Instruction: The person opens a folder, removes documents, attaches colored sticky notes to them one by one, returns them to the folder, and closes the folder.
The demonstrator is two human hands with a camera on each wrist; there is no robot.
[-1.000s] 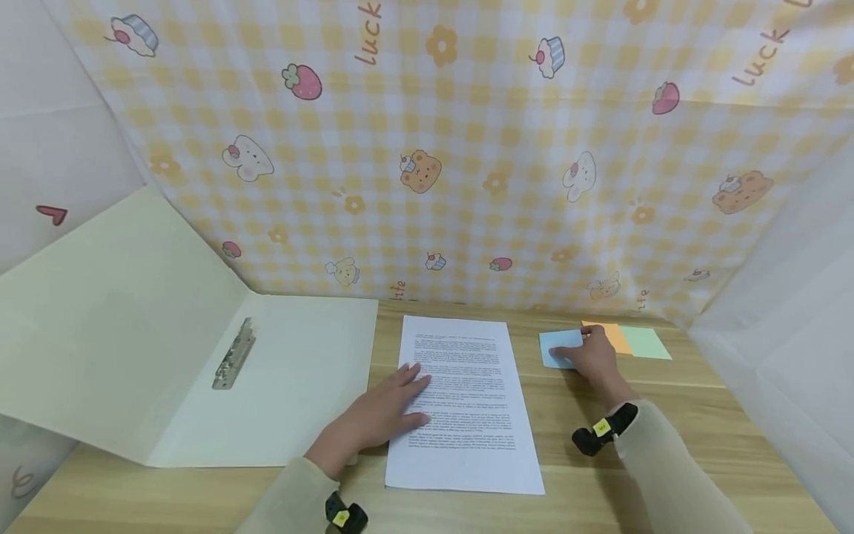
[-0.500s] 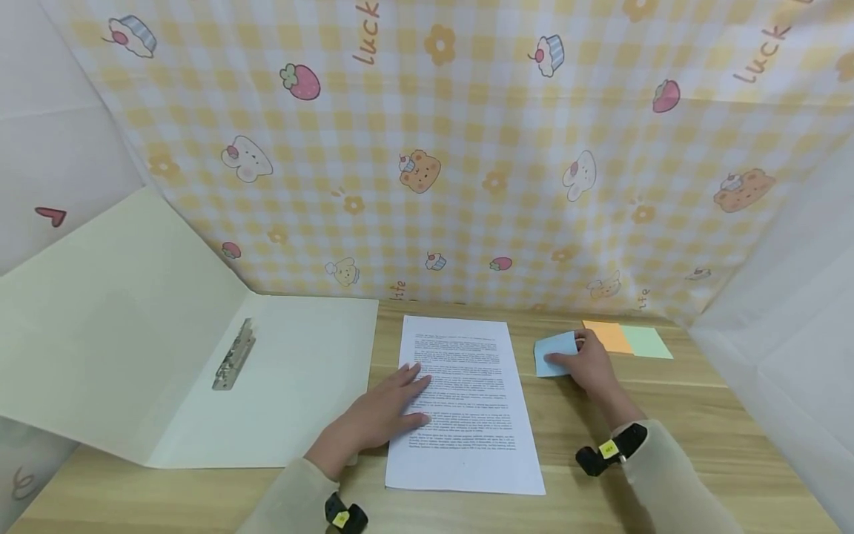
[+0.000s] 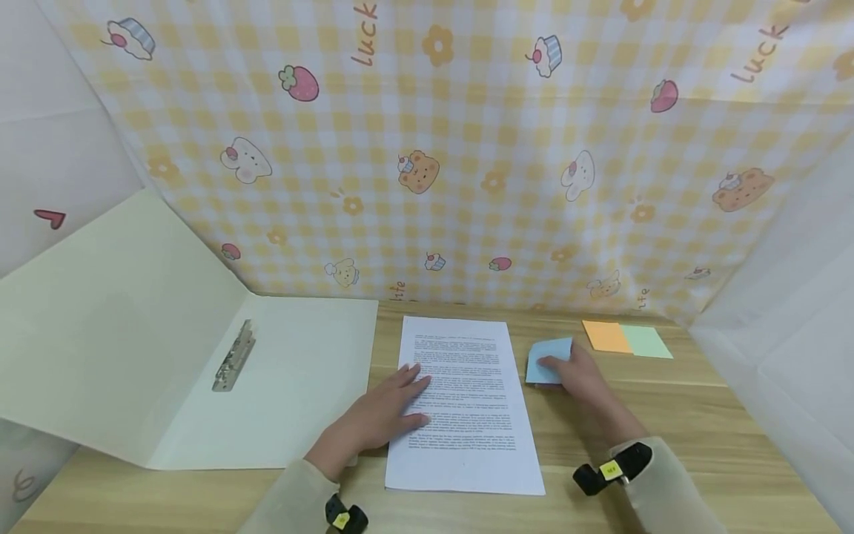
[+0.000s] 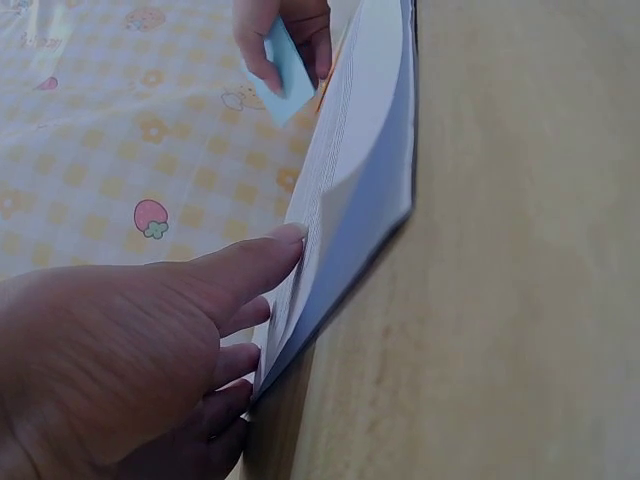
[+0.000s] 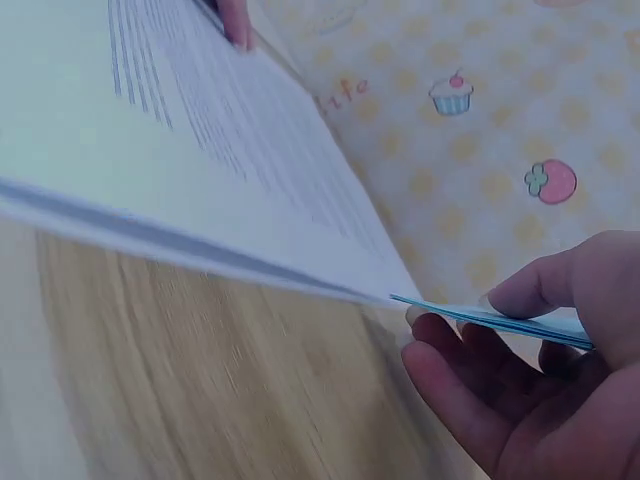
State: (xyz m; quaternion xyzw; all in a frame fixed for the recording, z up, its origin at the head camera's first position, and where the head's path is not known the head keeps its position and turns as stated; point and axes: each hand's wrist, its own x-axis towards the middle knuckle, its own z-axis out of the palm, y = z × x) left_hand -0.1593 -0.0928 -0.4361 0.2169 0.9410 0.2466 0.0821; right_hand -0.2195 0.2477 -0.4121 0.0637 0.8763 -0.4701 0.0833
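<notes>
A stack of printed paper (image 3: 460, 471) lies in the middle of the table. My left hand (image 3: 373, 417) rests on its left side with the fingers spread; in the left wrist view the thumb (image 4: 255, 258) lies on the top sheet. To the right of the stack, my right hand (image 3: 586, 380) pinches a blue sticky note pad (image 3: 552, 346) between thumb and fingers. The right wrist view shows this pad (image 5: 510, 323) edge-on as several thin layers, thumb above and fingers below.
Orange sticky notes (image 3: 606, 337) and green sticky notes (image 3: 647, 341) lie side by side at the back right. An opened white file folder (image 3: 307, 386) with a metal clip (image 3: 233, 357) lies at the left, its cover tilted up. A patterned curtain (image 3: 467, 148) hangs behind.
My right hand has drawn the blue pad away from the orange notes, left and nearer to me, towards the paper stack. The left hand has stayed in place.
</notes>
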